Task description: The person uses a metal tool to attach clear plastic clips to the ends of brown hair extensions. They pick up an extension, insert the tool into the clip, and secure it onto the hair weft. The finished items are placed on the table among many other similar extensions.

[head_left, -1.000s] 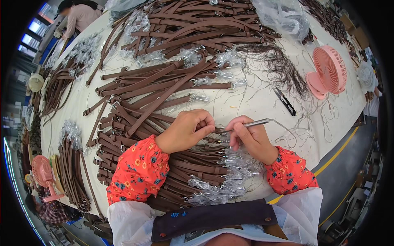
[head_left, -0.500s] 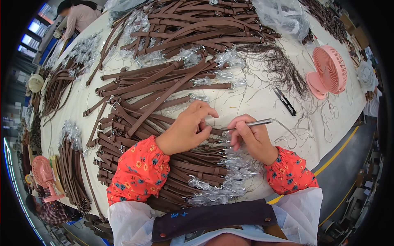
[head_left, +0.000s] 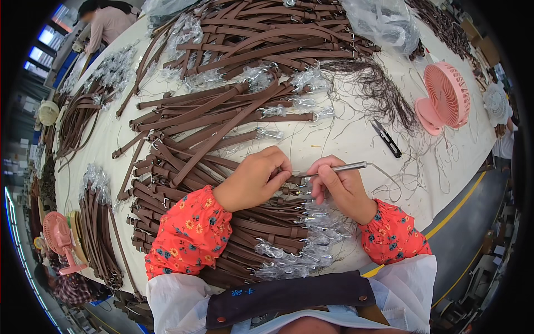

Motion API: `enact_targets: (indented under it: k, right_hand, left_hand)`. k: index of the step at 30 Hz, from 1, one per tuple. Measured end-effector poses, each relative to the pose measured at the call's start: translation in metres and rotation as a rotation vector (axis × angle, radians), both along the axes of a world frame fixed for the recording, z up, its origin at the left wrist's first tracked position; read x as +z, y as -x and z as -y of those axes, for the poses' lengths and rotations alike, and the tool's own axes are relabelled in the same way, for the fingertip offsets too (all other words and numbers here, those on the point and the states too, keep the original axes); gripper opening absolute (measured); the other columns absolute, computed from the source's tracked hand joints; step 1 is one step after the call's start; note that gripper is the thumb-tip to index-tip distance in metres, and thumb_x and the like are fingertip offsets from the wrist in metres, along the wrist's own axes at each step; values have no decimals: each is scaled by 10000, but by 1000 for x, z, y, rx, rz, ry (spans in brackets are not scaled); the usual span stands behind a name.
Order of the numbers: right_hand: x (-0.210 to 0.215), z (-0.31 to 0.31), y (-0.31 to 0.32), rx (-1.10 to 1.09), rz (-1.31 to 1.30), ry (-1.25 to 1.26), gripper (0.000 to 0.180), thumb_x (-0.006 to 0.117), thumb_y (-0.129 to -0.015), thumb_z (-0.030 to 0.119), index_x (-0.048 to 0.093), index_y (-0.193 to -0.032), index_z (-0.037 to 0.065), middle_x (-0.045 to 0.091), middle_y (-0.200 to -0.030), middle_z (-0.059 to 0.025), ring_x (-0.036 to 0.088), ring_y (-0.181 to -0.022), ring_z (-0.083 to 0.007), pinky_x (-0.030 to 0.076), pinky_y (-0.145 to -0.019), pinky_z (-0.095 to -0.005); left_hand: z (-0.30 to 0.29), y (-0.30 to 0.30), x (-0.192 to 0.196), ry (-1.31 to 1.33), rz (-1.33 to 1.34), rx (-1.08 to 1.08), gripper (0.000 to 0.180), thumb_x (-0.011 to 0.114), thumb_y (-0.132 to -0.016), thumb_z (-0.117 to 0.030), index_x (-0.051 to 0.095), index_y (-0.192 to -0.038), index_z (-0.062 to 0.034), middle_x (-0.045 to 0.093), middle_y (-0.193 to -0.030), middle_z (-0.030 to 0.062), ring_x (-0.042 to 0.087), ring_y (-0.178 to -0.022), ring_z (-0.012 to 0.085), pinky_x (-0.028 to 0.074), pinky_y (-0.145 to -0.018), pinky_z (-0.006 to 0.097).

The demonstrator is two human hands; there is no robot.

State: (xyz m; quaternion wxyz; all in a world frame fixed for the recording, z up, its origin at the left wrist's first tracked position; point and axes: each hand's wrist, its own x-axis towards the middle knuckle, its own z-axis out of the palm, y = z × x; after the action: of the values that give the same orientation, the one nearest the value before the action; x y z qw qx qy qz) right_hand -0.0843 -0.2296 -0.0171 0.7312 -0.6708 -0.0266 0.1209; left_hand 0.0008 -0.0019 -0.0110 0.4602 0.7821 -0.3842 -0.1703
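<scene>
My left hand [head_left: 253,179] is closed over the pile, thumb and fingertips pinched at the end of a brown strap [head_left: 295,180]. Most of that strap is hidden under the hand. Close by on the right, my right hand [head_left: 340,188] grips a slim metal pen-like tool [head_left: 352,166] with a thin cord [head_left: 390,177] trailing from its back end. The tool's tip points left at the strap end, and I cannot tell whether they touch. Below both hands lie many brown straps [head_left: 261,227], their metal clips wrapped in clear plastic [head_left: 300,250].
Black thread snips [head_left: 386,138] lie right of the hands, below a tangle of dark threads [head_left: 381,89]. A pink fan [head_left: 446,94] stands at the far right, another pink fan [head_left: 58,236] at the left. More straps [head_left: 267,33] are heaped at the back. Someone [head_left: 108,25] works far left.
My left hand's raised fingers have come down and closed onto the strap end. My right hand and the tool have barely shifted.
</scene>
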Motion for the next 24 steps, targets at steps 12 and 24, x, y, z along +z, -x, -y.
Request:
enact_targets:
  k: [12,24]
  right_hand:
    - [-1,0,1,-19,6,-31,329,442,-1091,315,589,-1124,23,626,-751,-28,590,-605,-76,467,-545,-218]
    - [-4,1,3,-92,165,-41,299,446,-1091,254,550,-1215,2,648,-888,-80,623,-725,-110,499,-658,-244]
  left_hand:
    - [-3,0,12,-107,-43,-47,113,694,-831,-33,622,-918,-38,570,-937,74,570,-748,178,460,-628,300]
    - [-6,-6,1,-130,238,-124,182,775,-789,-117,643,-904,-66,604,-948,57,579,-951,284,456,-807,401]
